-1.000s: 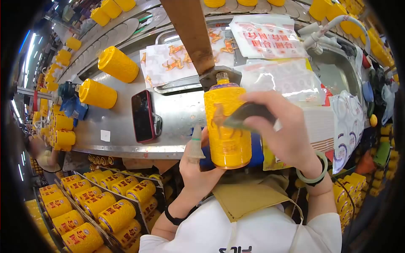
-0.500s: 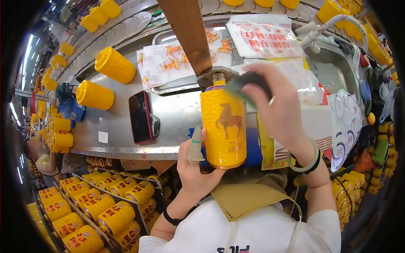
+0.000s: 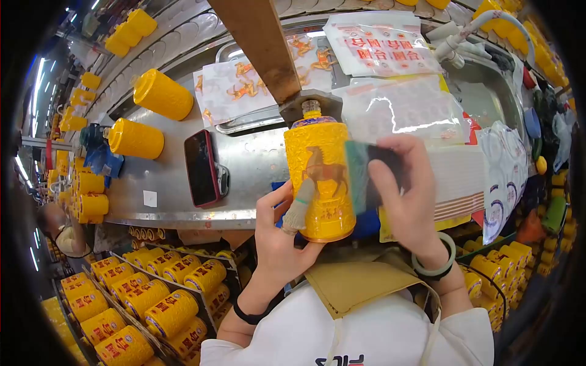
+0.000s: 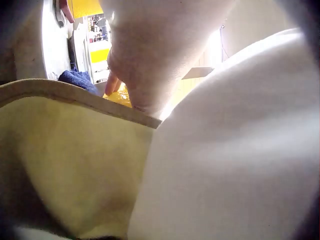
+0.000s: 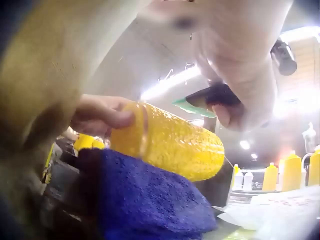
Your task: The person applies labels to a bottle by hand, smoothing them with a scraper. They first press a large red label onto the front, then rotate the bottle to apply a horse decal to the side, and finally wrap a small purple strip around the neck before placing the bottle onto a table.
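Note:
My left hand (image 3: 276, 241) grips a yellow embossed bottle (image 3: 329, 210) near its base; one finger wears a pale cloth finger cot (image 3: 299, 210) and lies against the bottle's front. A brown horse decal (image 3: 323, 171) shows on that front, with small lettering beneath. In my right hand (image 3: 409, 195) is a squeegee with a dark grip and a flat green blade (image 3: 359, 177), held at the bottle's right side. In the right wrist view the bottle (image 5: 185, 145) lies tilted above a blue towel (image 5: 155, 195), and the blade (image 5: 187, 106) is above it. The bottle's neck meets a metal bracket (image 3: 336, 107).
A wooden beam (image 3: 259, 43) reaches down to the bracket. Horse decal sheets (image 3: 213, 97) and a phone (image 3: 201, 171) lie left on the steel bench. Plastic-covered sheets (image 3: 397, 110) lie right, near a sink (image 3: 488, 91). Yellow bottles (image 3: 162, 94) and full crates (image 3: 171, 314) surround the bench.
The squeegee has gone from over the horse decal up to the bottle's shoulder, then down to its right side. My left finger with the cot has moved onto the bottle's front.

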### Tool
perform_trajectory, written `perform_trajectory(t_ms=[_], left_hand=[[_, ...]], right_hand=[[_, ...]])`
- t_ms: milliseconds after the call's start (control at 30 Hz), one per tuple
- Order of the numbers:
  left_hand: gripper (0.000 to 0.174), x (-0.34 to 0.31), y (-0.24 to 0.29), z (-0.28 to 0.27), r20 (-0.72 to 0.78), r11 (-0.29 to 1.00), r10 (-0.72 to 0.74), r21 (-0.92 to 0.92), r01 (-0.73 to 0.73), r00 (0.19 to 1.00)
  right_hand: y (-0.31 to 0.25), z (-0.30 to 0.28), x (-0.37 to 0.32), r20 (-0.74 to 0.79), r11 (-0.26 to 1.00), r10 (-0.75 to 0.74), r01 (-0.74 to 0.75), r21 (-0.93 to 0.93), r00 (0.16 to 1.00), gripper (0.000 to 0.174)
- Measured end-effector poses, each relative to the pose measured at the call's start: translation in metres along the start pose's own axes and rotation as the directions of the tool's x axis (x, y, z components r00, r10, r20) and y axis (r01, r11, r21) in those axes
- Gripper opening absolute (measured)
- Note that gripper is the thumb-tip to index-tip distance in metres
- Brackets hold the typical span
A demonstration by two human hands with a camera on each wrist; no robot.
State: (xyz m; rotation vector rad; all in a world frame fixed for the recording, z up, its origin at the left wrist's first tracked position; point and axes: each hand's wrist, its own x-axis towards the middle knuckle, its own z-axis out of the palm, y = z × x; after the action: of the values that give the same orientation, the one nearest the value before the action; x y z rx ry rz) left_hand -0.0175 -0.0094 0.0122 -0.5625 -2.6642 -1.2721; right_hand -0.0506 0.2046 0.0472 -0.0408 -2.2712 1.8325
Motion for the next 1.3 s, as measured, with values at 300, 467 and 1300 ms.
perform_trajectory(t_ms=[300,467,1300], left_hand=[[0.051,-0.015,-0.006,0.011,-0.137,0.957,0.238,0.205,-0.207,0.962],[0.051,-0.023,-0.013,0.018,-0.154,0.991,0.128,0.056,-0.121,0.980],[0.083,-0.017,-0.008,0.024,-0.240,0.964,-0.167,-0.243,0.108,0.956]], right_hand=[[0.029,-0.004,-0.011,-0.102,0.994,0.070,-0.078,-0.082,0.992,0.021],[0.009,0.013,-0.016,-0.011,0.989,0.006,-0.005,0.148,1.000,0.021],[0.004,0.007,0.003,0.154,0.994,-0.092,0.101,-0.048,0.984,0.021]])
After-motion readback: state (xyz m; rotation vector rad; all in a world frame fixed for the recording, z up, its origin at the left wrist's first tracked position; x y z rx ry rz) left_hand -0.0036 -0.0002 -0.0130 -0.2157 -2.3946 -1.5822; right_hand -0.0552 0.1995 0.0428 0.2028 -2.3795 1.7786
